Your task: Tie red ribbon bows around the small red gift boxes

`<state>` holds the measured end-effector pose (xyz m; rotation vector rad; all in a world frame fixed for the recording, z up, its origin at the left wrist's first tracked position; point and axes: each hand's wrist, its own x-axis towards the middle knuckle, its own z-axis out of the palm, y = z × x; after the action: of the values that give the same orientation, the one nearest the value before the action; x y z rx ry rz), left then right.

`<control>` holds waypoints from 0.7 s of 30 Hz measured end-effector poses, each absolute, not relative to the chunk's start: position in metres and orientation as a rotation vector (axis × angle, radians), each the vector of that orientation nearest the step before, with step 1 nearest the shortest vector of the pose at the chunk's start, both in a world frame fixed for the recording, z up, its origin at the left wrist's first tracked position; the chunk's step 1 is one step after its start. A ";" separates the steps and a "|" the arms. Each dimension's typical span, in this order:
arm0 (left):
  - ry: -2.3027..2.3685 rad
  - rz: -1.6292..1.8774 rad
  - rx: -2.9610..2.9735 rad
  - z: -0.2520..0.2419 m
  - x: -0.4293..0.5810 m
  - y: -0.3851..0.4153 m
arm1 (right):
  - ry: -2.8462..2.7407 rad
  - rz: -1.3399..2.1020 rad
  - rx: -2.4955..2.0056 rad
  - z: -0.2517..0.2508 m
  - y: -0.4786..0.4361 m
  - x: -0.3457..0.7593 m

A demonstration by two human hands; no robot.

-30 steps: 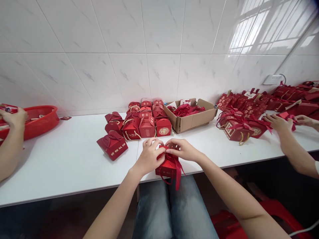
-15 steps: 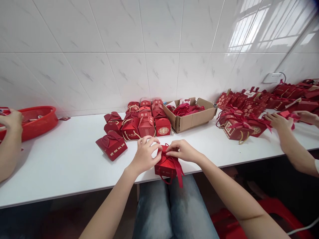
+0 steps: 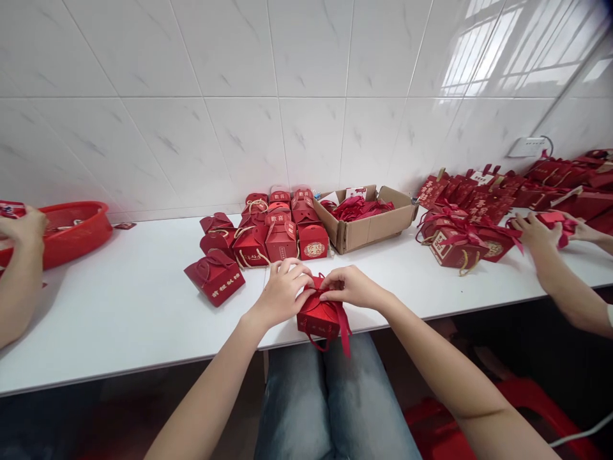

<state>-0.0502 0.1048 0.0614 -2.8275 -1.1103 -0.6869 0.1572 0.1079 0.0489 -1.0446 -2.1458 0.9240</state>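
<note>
A small red gift box [image 3: 320,317] sits at the front edge of the white table [image 3: 134,313], just above my lap. A dark red ribbon [image 3: 343,324] crosses its top and hangs down its right side. My left hand [image 3: 282,292] rests on the box's left top with fingers curled and pinching the ribbon. My right hand [image 3: 352,287] pinches the ribbon from the right, fingertips meeting those of the left over the box's top.
A cluster of finished red boxes [image 3: 268,233] stands behind, with a cardboard carton [image 3: 368,223] of red ribbons to its right. More red boxes [image 3: 469,220] lie at right, where another person's hands [image 3: 541,233] work. At left, another person's hand [image 3: 26,227] is near a red basket [image 3: 71,230].
My hands have shifted slightly on the ribbon over the box top, fingertips drawing closer together. The person at right has moved their hands a little further right.
</note>
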 end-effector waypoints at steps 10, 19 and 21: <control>-1.207 -0.770 -2.827 0.057 -0.050 0.102 | -2.103 0.926 -1.019 0.051 0.104 0.164; -1.352 -0.798 -3.067 0.055 -0.049 0.102 | -2.248 0.742 -0.930 0.056 0.102 0.170; -1.405 -0.775 -3.136 0.057 -0.049 0.100 | -2.284 0.725 -0.920 0.057 0.102 0.172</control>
<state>-0.0493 0.1004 0.0572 -3.1357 -1.4054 -0.7754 0.1721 0.1019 0.0575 -0.9198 -2.2841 0.7251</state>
